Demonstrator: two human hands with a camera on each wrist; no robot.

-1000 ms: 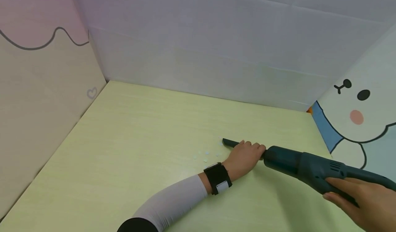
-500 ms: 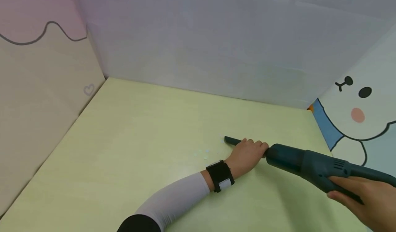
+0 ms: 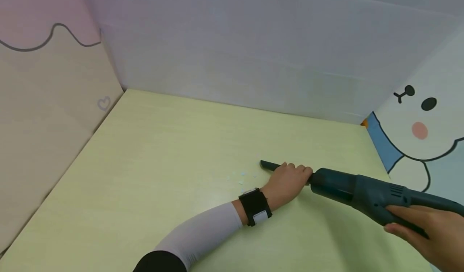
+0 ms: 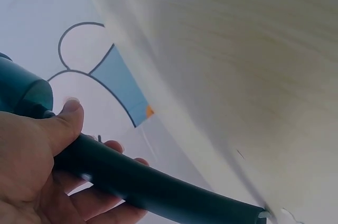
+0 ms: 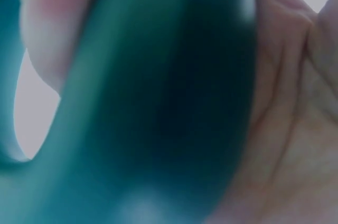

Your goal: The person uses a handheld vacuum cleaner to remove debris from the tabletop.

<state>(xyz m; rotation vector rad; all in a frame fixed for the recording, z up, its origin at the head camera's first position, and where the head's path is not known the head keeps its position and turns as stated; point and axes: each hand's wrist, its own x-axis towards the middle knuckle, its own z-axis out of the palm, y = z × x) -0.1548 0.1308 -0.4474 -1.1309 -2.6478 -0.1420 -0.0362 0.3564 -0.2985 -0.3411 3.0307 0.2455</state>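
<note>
A dark green handheld vacuum cleaner (image 3: 335, 185) slants across the right half of the head view. Its handle is in my right hand (image 3: 431, 233), the fingers wrapped round it; the right wrist view has this handle (image 5: 158, 86) blurred and close up. Further forward, my left hand (image 3: 289, 185) grips the narrow crevice nozzle (image 3: 269, 165). In the left wrist view the thumb and fingers curl about the nozzle (image 4: 158, 184), whose tip is right at the tabletop. Small pale scraps (image 3: 241, 182) lie scattered left of the tip.
The pale yellow table (image 3: 163, 151) meets a grey-white back wall (image 3: 224, 54). On the left rises a beige and pink panel (image 3: 47, 111), on the right a panel (image 3: 440, 139) with a cartoon animal. A black band (image 3: 255, 207) circles my left wrist.
The nozzle tip has shifted slightly right, then back left. A pale scrap beside the tip no longer shows. Both hands keep their hold on the vacuum cleaner.
</note>
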